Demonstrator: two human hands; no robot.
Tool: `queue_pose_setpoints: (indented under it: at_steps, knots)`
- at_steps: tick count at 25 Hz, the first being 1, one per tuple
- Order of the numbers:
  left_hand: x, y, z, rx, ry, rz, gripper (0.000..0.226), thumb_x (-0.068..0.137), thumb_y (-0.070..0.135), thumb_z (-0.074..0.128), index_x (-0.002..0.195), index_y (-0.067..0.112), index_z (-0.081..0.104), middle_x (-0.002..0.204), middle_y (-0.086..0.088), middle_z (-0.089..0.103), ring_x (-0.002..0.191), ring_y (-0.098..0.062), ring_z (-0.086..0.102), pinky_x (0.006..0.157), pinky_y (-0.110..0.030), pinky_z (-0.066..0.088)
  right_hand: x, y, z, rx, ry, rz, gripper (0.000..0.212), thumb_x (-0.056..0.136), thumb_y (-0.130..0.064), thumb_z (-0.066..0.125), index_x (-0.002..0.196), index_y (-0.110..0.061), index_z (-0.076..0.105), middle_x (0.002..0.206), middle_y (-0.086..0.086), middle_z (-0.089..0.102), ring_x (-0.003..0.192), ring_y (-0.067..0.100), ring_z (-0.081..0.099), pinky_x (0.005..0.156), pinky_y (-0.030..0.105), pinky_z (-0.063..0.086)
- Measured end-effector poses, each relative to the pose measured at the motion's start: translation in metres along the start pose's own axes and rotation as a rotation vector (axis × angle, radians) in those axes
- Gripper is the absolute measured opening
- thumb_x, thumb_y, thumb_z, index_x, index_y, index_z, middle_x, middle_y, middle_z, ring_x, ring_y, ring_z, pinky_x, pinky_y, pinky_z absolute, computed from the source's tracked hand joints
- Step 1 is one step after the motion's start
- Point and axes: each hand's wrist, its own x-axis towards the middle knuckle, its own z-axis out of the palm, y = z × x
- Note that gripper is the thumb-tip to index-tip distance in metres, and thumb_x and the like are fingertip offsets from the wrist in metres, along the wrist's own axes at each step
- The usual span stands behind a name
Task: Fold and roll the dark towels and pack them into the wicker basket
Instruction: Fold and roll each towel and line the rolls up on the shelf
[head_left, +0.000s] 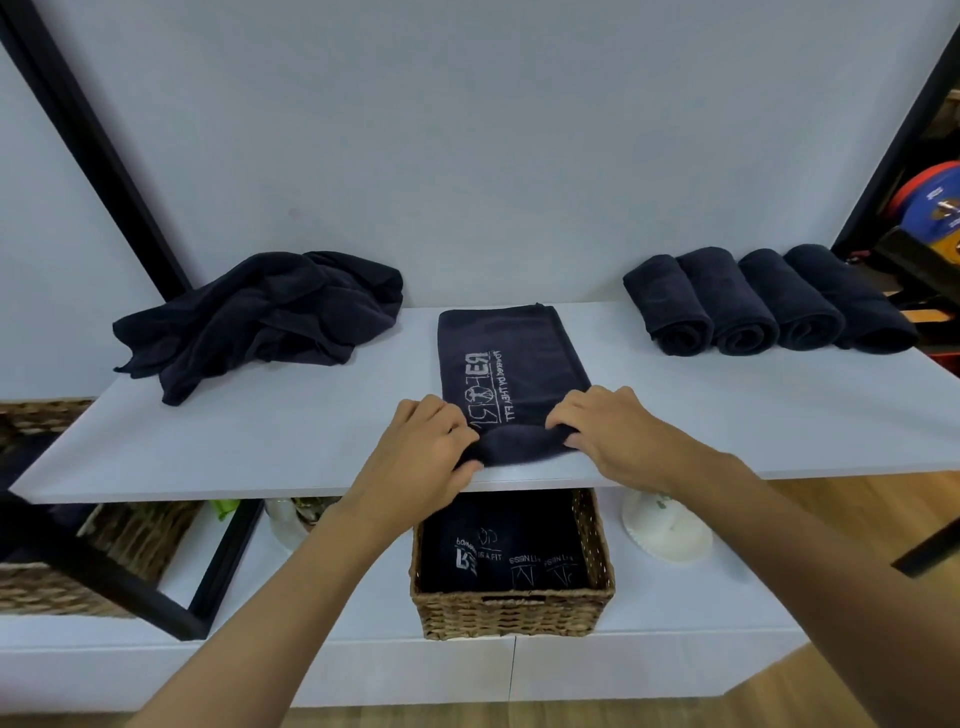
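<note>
Both arms reach forward from the lower edge of the view, forearms converging on the front of the white desk (727, 405).

Left hand (423, 444): palm down, knuckles raised, fingers (457, 415) curled over the left part of the near end of the folded towel (506, 358), thumb tucked beneath the fold. It grips the cloth.

Right hand (610, 434): palm down, fingers curled onto the right part of the same end. It likewise grips the cloth.

The folded towel is a dark, narrow strip lying flat at the centre of the desk. Its long axis runs from the front edge away toward the wall (493, 156), the far end leaning slightly left. Pale printed lettering runs along that axis. The near end is turned up into a short roll between the hands, and this roll lies parallel to the desk's front edge.

Four rolled towels (748, 306) lie side by side at the right rear of the desk, touching, spiral ends facing the viewer. A heap of loose towels (265, 317) lies at the left rear.

The wicker basket (511, 613) stands on the lower shelf (353, 613), directly below the hands, holding packed dark towels (498, 551) with lettering showing.
</note>
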Motion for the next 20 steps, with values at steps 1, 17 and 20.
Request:
queue_pose_setpoints:
  at_steps: [1, 17, 20]
  knots:
    - [0.006, -0.002, -0.002, -0.117, -0.052, -0.067, 0.021, 0.089, 0.032, 0.063, 0.101, 0.016, 0.070, 0.097, 0.001, 0.063, 0.093, -0.020, 0.055, 0.083, -0.033, 0.042, 0.007, 0.001, -0.008, 0.100, -0.074, 0.056, 0.024, 0.102, -0.020, 0.044, 0.124, -0.026, 0.054, 0.120, -0.008, 0.055, 0.107, 0.016, 0.049, 0.093, 0.034, 0.031]
    - [0.040, -0.026, 0.016, 0.003, -0.034, -0.036, 0.046, 0.083, 0.046, 0.068, 0.115, 0.013, 0.067, 0.101, -0.001, 0.062, 0.088, -0.022, 0.057, 0.082, -0.033, 0.044, 0.040, 0.042, 0.011, 0.136, 0.158, -0.050, 0.033, 0.093, -0.045, 0.056, 0.113, -0.020, 0.068, 0.110, -0.006, 0.053, 0.101, 0.015, 0.050, 0.093, 0.034, 0.031]
    - [0.054, -0.031, 0.009, -0.391, -0.106, -0.268, 0.036, 0.085, 0.038, 0.070, 0.117, 0.021, 0.063, 0.100, 0.007, 0.066, 0.087, -0.014, 0.057, 0.078, -0.023, 0.040, 0.062, 0.050, 0.002, 0.502, 0.002, 0.103, 0.019, 0.095, -0.038, 0.057, 0.104, -0.024, 0.067, 0.100, -0.006, 0.060, 0.092, 0.010, 0.054, 0.089, 0.030, 0.038]
